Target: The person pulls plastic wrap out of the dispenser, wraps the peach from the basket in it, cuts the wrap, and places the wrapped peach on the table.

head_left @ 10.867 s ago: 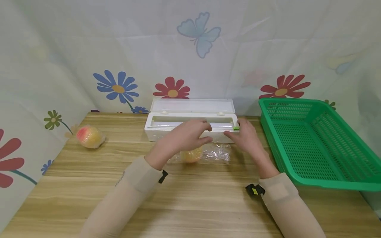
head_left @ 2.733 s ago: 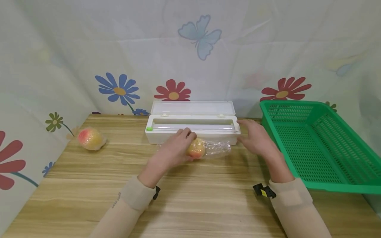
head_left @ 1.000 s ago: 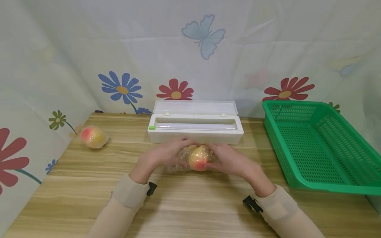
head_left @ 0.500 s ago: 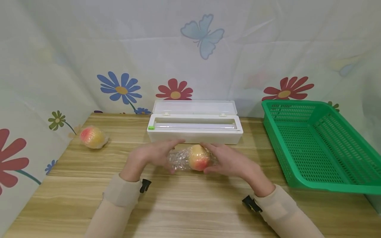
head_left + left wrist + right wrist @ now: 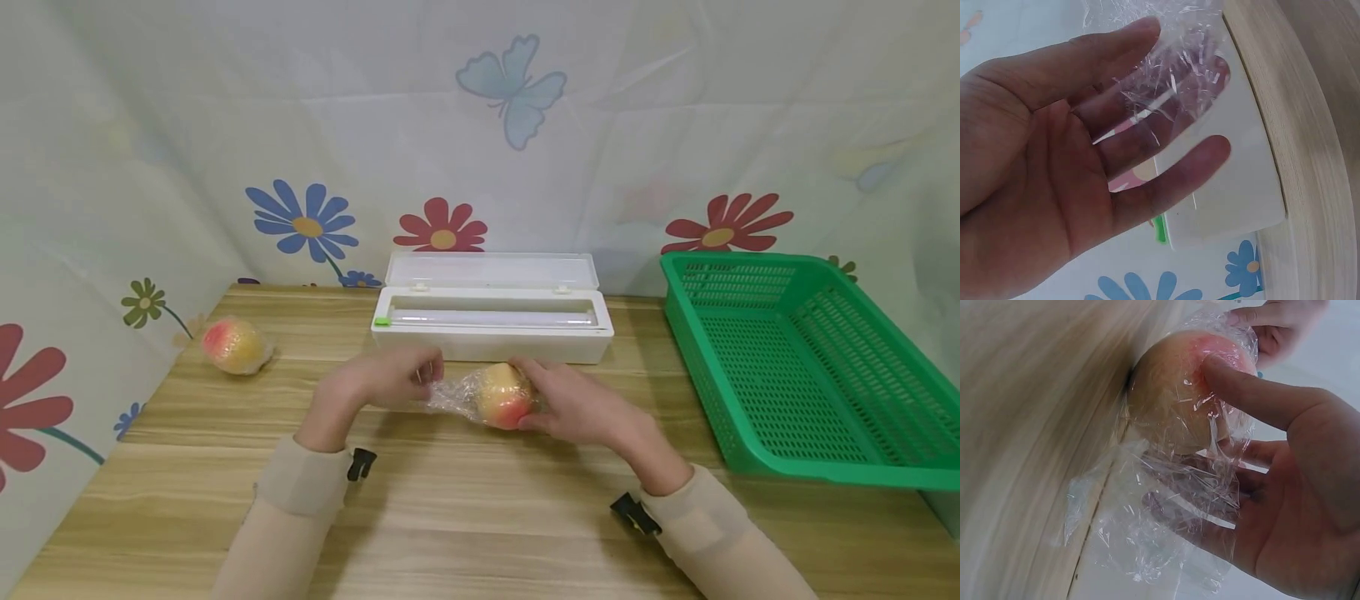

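Observation:
A yellow-and-red peach [image 5: 502, 396] lies on the wooden table, loosely wrapped in clear cling film [image 5: 453, 396]. My right hand [image 5: 573, 404] grips it from the right, thumb on the near side and fingers behind. In the right wrist view, loose film [image 5: 1141, 531] spreads out past those fingers. My left hand [image 5: 390, 375] pinches the film's gathered left end and stretches it away from the peach. Seen from the left wrist, the film [image 5: 1172, 81] lies between thumb and fingers. Behind both hands stands a white cling film dispenser [image 5: 491, 343], its lid raised.
The film roll [image 5: 491, 318] shows inside the dispenser, with a green slide cutter [image 5: 382, 322] at its left end. A second wrapped peach [image 5: 236, 346] sits at the far left. On the right stands a green plastic basket [image 5: 697, 383]. A flowered cloth [image 5: 360, 125] hangs behind.
The cutter has gone from the dispenser's right end to its left. Both hands came to the peach; then the left moved off leftward and gathered the film's end, while the right stayed.

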{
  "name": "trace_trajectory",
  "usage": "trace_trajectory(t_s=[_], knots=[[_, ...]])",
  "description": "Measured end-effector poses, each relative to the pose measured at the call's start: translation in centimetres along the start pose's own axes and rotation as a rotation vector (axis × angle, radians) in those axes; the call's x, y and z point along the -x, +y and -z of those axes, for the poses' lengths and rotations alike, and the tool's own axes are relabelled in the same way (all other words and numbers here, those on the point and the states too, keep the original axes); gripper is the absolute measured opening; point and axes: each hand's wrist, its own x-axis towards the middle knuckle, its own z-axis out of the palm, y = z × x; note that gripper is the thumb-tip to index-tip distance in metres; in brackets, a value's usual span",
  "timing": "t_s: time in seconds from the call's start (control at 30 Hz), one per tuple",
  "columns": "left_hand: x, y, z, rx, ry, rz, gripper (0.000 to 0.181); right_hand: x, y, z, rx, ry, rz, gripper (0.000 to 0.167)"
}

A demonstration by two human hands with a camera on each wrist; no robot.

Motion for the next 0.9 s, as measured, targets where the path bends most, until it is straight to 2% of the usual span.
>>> trace_trajectory(t_s=[0.1,0.2,0.3,0.4,0.53,0.6,0.67,0.73,0.83,0.9], knots=[[-0.1,-0.2,0.1,-0.021,0.027,-0.055,0.012,0.1,0.0,0.1,0.007,-0.006,-0.004,0.074],[-0.1,-0.5,0.2,-0.022,0.050,-0.079,0.010,0.1,0.1,0.1,0.005,-0.013,-0.008,0.074],[0.0,-0.7,0.3,0.009,0.071,-0.080,0.010,0.1,0.2,0.2,-0.020,-0.018,-0.012,0.072],[0.2,-0.8,0.6,0.027,0.109,-0.079,0.017,0.2,0.4,0.3,-0.053,-0.014,-0.027,0.071],[0.5,-0.4,1.1,-0.013,0.226,-0.114,0.022,0.3,0.6,0.5,-0.088,0.001,-0.055,0.070],[0.6,0.0,1.3,-0.031,0.294,-0.150,0.018,0.3,0.6,0.7,-0.110,0.011,-0.062,0.068],[0.8,0.6,1.4,-0.019,0.327,-0.179,0.012,0.3,0.6,0.8,-0.143,0.014,-0.077,0.066],[1.0,1.2,1.5,0.013,0.289,-0.203,0.009,0.2,0.6,1.0,-0.169,0.028,-0.080,0.063],[0.9,2.0,1.3,0.049,0.200,-0.218,0.008,0.1,0.4,1.1,-0.210,0.058,-0.094,0.062],[0.6,2.4,0.9,0.035,0.182,-0.220,0.008,0.1,0.3,1.2,-0.227,0.089,-0.092,0.061]])
